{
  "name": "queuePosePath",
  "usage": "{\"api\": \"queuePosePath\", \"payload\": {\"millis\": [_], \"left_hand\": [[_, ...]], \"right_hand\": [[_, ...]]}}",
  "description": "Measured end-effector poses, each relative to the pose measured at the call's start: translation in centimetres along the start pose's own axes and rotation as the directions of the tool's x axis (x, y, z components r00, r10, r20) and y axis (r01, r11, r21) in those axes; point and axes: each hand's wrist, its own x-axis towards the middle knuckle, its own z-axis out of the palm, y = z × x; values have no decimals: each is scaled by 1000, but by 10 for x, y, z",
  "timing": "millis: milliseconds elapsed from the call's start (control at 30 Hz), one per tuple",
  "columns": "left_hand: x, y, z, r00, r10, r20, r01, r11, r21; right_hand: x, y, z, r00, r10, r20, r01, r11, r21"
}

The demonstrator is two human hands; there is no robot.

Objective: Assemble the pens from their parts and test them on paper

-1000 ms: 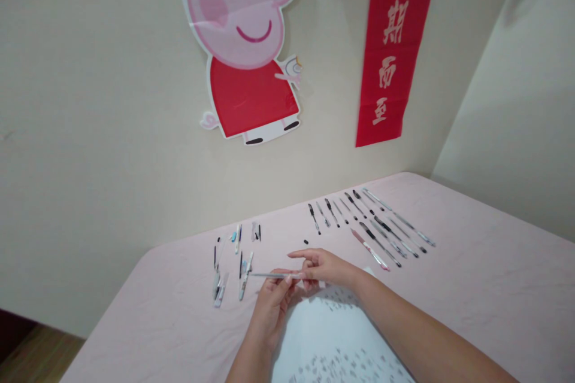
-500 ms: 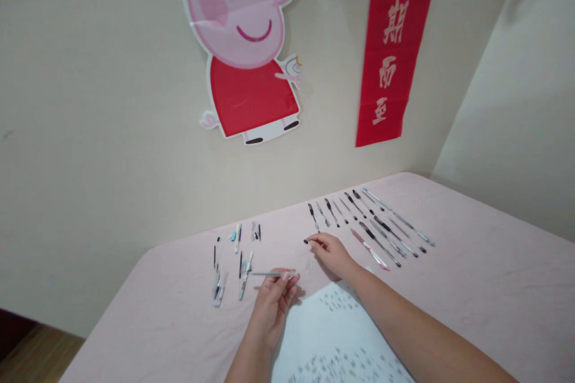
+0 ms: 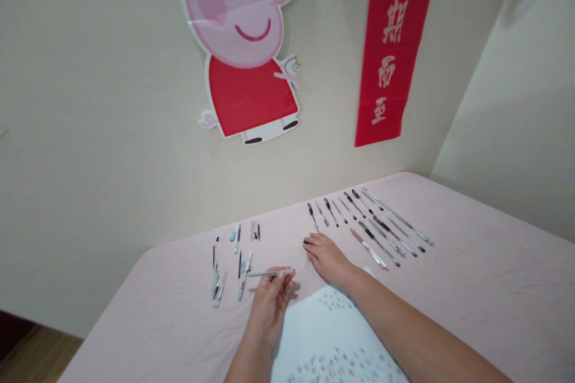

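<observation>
My left hand (image 3: 272,296) is closed around a slim pen barrel (image 3: 265,274), held nearly level above the bedding with its left end reaching over the loose parts. My right hand (image 3: 327,256) rests low over the pink sheet (image 3: 179,323), fingertips pressed on a small black pen part (image 3: 306,242). Its fingers partly cover that piece. Just below the right fingers lies a faint clear piece (image 3: 307,264), hard to make out. Under both forearms is a sheet of paper with handwriting (image 3: 323,335).
Several pens (image 3: 380,242) lie in slanted rows at the right, among them a pink and white pen (image 3: 369,249). Dismantled pen parts (image 3: 218,288) are grouped at the left. Behind stands a wall with a cartoon pig cutout (image 3: 251,96) and a red banner (image 3: 390,72).
My right hand has lowered and flattened, its fingers coming down over the small black pen part. My left hand has shifted slightly left with the barrel.
</observation>
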Motion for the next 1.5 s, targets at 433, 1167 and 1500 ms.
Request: {"api": "queuePosePath", "payload": {"millis": [433, 1167, 1500], "left_hand": [[-2, 2, 3, 1000, -11, -24, 11, 1000, 7], [-3, 3, 4, 999, -5, -42, 5, 1000, 0], [-1, 2, 3, 999, 7, -38, -8, 1000, -13]], "right_hand": [[5, -5, -10, 995, 97, 31, -93, 990, -106], [3, -22, -9, 980, 166, 111, -184, 536, 824], [3, -38, -7, 940, 194, 280, -329, 304, 894]]}}
